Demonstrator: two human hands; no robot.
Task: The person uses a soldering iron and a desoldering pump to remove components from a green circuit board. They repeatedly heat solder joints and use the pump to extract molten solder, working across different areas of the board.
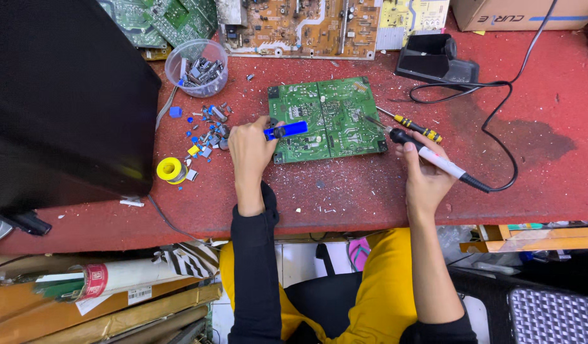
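Green circuit board (329,118) lies flat on a worn red table (345,191), seen from the head camera looking down, with the left hand (250,150) at its left edge, fingers clenched around a blue desoldering pump (285,130) whose tip rests on the board. The right hand (424,172) sits just off the board's right edge, fingers grasping a soldering iron (428,155) like a pen, its tip touching the board's right side, with a yellow-and-black screwdriver (416,126) just beyond those fingers. Beyond the left fingers lie scattered small components (208,134) and a clear plastic cup (197,67) of parts, and a yellow solder spool (170,169) sits to their left
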